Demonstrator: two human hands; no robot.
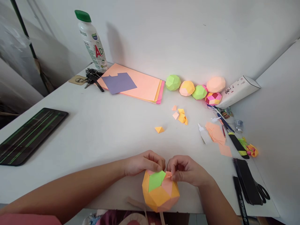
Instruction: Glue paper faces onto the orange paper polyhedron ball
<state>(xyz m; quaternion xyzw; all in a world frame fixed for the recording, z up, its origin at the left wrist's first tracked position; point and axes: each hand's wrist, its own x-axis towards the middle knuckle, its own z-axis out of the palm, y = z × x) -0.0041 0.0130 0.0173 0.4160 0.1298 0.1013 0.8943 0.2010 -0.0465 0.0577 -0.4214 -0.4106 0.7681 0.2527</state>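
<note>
A folded-paper ball (159, 195) in orange, peach and green sits at the table's front edge, between my hands. My left hand (146, 163) grips its upper left rim, thumb pressed by the green piece (156, 180). At the upper right, the thumb and fingers of my right hand (185, 170) pinch a small peach paper piece (168, 175) on the ball. What lies behind the fingertips is hidden. Beyond the hands lie one orange folded piece (159, 129) and a small group of orange pieces (182, 117) with peach ones.
Finished paper balls (187, 88) line the wall beside a white box (237, 90). Paper sheets (140, 84), keys (93, 76) and a bottle (93, 43) stand back left; a tablet (32, 136) lies left. At right are a glue bottle (204, 133), peach squares (215, 132), a cutter (237, 145) and scissors (262, 191).
</note>
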